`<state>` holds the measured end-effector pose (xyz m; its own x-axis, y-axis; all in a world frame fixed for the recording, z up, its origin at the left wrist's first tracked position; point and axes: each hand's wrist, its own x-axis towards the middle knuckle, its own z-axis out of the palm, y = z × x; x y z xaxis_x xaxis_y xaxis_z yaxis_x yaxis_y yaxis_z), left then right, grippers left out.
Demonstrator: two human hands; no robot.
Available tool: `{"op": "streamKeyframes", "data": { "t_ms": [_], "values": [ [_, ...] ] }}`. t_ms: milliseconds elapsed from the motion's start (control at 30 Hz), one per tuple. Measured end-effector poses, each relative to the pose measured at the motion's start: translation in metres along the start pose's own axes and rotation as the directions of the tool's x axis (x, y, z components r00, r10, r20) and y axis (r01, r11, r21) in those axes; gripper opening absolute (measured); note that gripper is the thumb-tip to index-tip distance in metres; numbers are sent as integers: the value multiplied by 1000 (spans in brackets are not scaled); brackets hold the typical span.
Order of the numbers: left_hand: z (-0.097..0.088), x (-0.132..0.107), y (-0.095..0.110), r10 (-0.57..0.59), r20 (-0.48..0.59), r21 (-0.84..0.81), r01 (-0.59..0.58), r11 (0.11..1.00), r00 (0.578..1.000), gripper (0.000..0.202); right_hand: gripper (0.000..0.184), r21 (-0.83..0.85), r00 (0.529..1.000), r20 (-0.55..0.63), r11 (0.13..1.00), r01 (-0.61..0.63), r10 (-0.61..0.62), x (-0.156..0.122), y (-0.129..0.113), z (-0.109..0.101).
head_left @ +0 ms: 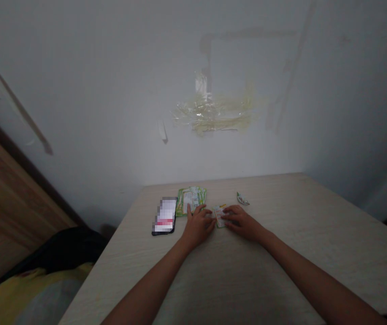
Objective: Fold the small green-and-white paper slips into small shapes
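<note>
A small flat packet (pixel 219 217), whitish with green and yellow edges and printed text, lies on the table between my hands. My right hand (pixel 244 222) rests on its right side with fingers stretched out over it. My left hand (pixel 200 224) is at its left edge, fingers apart and bent a little; whether the fingertips touch the packet I cannot tell. Just beyond my left hand sits a pile of green and white packets (pixel 187 201), partly covered by my fingers. Past my right hand lies a small crumpled or folded green and white wrapper (pixel 242 199).
A phone (pixel 166 215) with a lit, blurred screen lies left of the packets. The pale wooden table (pixel 298 216) meets a grey wall (pixel 112 90) bearing patches of old tape (pixel 214 113). Yellow and dark cloth (pixel 44 289) is heaped beyond the table's left edge.
</note>
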<state>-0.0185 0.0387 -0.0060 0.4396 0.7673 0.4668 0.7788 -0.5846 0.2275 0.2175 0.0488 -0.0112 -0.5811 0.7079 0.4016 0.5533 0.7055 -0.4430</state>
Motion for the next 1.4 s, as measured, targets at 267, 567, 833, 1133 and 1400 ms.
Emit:
{"op": "streamKeyframes", "data": {
  "t_ms": [267, 567, 833, 1133, 1400],
  "values": [
    [2, 0, -2, 1, 9, -16, -1, 1000, 1000, 21, 32, 1, 1000, 17, 1000, -17, 17, -1, 4, 4],
    [2, 1, -2, 0, 11, -36, 0, 999, 1000, 21, 34, -2, 999, 34, 1000, -27, 27, -1, 1, 0],
    [-1, 1, -2, 18, 43, -69, -15, 997, 999, 23, 35, -15, 998, 44, 999, -39, 39, 0, 1, 1],
    [-1, 1, -2, 9, 38, -67, -6, 998, 999, 26, 35, 6, 998, 44, 999, -36, 36, 0, -2, -1],
    [-4, 2, -1, 15, 60, -60, -11, 998, 998, 25, 37, 80, 997, -60, 996, -44, 49, 1, 9, 2]
  ]
}}
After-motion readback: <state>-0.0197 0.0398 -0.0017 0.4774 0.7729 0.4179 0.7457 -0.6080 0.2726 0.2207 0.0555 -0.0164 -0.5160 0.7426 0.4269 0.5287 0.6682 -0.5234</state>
